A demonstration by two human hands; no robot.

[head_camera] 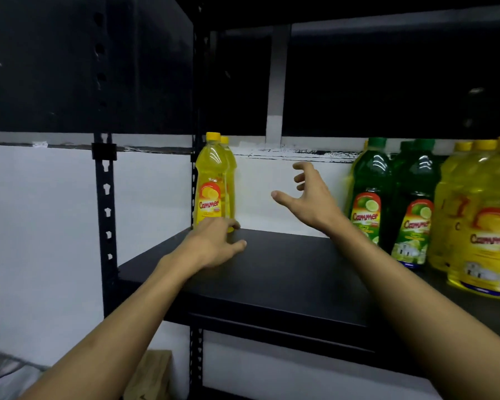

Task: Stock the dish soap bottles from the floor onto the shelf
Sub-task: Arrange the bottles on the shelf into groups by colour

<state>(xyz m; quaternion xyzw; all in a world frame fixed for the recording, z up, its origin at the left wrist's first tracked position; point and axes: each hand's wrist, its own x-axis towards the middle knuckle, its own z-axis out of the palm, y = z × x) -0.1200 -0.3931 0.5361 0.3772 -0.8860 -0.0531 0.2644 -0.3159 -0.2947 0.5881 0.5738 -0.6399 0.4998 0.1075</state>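
A white wall with a dark upper band stands behind black slotted uprights.

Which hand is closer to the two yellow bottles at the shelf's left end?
Left. The left hand is at the base of the yellow bottles, fingers touching. The right hand hovers open to their right, well apart.

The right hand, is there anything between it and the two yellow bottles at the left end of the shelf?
Nothing visible. The right hand hangs open above bare shelf, with only empty board between it and the yellow bottles. The left hand rests at their base, on the near side. The green bottles stand behind the right hand.
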